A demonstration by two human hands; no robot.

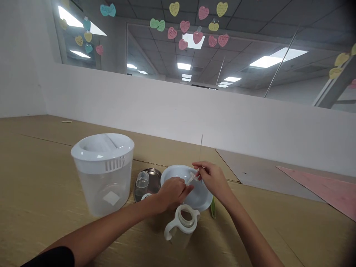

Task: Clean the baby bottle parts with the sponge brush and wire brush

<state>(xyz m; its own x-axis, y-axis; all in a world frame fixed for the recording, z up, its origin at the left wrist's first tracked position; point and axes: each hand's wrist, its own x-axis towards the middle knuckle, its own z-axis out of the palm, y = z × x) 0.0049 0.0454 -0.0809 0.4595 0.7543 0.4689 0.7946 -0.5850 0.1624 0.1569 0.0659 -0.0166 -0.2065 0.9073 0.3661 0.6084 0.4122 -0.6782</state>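
Observation:
Over the white bowl [200,196], my left hand [174,193] is closed on a small translucent piece [191,178], perhaps a nipple or straw part of a bottle. My right hand [213,180] pinches a thin wire-like brush [201,148], its slim end pointing up above the fingers. The fingertips of both hands are close together at the translucent piece, and the exact contact is hard to see. In front of the bowl stands an uncapped baby bottle [185,218] with white handles, its mouth facing up.
Left of the bowl, a metal tray [154,172] bears a clear cap [142,180] and a white ring [146,196] partly behind my arm. A tall lidded tub [102,181] stands further left. A green-handled tool [213,208] lies at the bowl's right. A white wall [155,100] rises behind the table.

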